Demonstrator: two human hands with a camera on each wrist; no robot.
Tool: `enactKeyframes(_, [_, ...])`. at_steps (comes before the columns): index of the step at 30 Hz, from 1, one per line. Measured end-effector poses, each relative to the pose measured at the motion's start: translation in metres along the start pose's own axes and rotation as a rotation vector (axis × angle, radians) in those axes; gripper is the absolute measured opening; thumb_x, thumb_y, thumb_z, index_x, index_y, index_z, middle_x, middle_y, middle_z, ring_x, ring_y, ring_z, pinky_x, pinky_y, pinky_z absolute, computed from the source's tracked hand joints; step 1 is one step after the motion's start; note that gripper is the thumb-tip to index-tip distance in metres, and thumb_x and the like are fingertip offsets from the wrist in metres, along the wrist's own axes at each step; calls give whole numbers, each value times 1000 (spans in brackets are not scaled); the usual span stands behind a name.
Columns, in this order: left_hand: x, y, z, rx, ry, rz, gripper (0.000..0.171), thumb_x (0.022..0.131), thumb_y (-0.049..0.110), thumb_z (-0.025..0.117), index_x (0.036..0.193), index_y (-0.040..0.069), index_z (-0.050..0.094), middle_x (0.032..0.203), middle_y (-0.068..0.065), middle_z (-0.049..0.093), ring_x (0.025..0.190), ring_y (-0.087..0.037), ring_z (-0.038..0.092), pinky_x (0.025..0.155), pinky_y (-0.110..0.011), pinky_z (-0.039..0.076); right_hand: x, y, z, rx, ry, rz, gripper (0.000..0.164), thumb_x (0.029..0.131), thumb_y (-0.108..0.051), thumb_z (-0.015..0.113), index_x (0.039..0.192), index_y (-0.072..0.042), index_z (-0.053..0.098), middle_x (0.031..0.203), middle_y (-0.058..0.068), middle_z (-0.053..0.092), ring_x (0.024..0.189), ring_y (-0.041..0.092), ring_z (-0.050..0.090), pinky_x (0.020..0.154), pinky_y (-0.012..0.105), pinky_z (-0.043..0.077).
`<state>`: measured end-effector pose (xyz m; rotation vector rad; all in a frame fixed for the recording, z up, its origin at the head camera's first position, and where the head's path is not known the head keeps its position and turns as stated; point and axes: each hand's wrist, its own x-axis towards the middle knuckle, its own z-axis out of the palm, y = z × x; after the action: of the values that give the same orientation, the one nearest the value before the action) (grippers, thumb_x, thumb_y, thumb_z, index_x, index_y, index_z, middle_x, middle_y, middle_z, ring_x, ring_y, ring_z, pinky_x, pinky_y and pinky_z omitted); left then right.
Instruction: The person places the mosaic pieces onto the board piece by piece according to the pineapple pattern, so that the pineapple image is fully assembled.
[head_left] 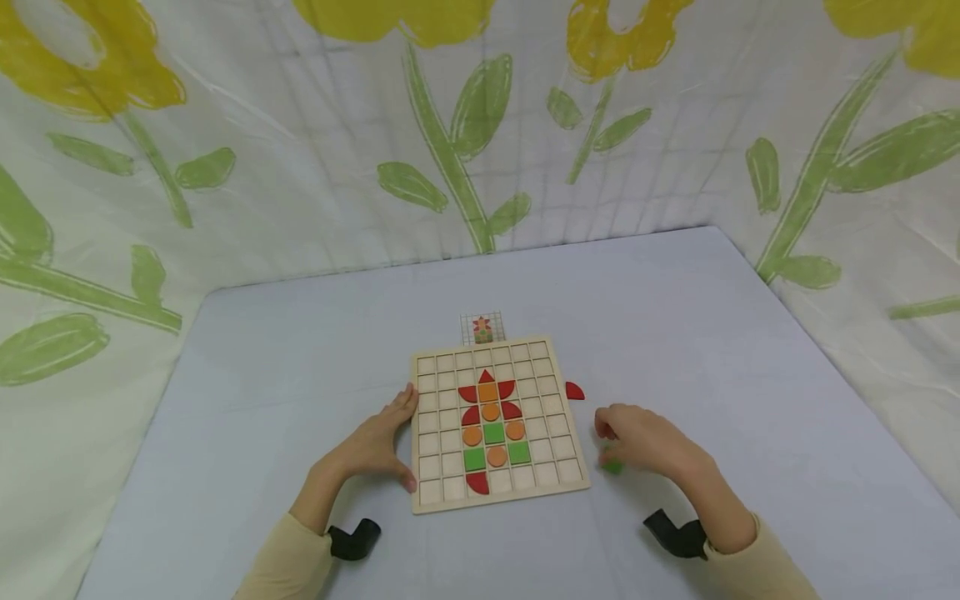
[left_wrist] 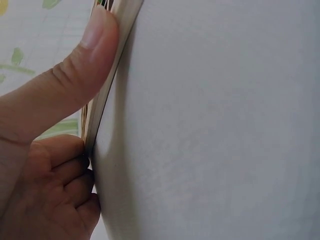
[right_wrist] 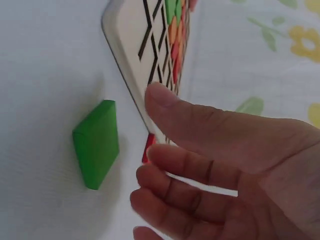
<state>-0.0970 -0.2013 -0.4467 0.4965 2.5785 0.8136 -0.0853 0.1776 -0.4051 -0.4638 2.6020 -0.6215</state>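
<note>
A wooden grid board [head_left: 547, 454] lies flat on the table. Orange circles, an orange square [head_left: 487, 391], green squares [head_left: 493, 432] and red pieces [head_left: 477, 482] fill a plant-like figure in its cells. Along the board's left edge rests my left hand [head_left: 378, 437], thumb near the lower corner and fingers farther up. My right hand [head_left: 648, 437] hovers to the right of the board with loosely bent fingers and nothing between them. A loose green square block [right_wrist: 97, 145] lies on the table beside its fingertips, partly hidden by the hand in the head view.
Just right of the board lies a loose red quarter-circle piece [head_left: 574, 391]. A small card with a printed figure [head_left: 482, 327] sits behind the board's far edge. The table [head_left: 300, 358] meets a flower-patterned cloth [head_left: 300, 200] at the back.
</note>
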Motion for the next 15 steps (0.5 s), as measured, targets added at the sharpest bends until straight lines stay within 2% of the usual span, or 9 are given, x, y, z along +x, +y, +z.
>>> enactKeyframes(7, [0,0,-1,3,2,2,130,51,25,96,148,-12,18,157,-27,11,143,-45,15,110,-64,20,-1,6,12,-55,-21,78,43,66,-9,88,85,-8,49,73,2,45,68,16,44,59,29,38])
enactKeyframes(12, [-1,1,-1,2,0,11,130,51,28,96,148,-12,18,157,-27,12,143,-46,15,110,-64,20,-1,9,16,-83,-10,30,39,68,0,85,87,-8,52,75,0,46,70,15,44,61,29,40])
enactKeyframes(15, [-2,2,-1,-33,11,27,130,51,29,96,148,-12,20,156,-28,12,143,-46,15,110,-65,19,-2,10,16,-81,11,-7,30,71,5,79,87,-7,56,76,-1,48,71,15,45,62,29,43])
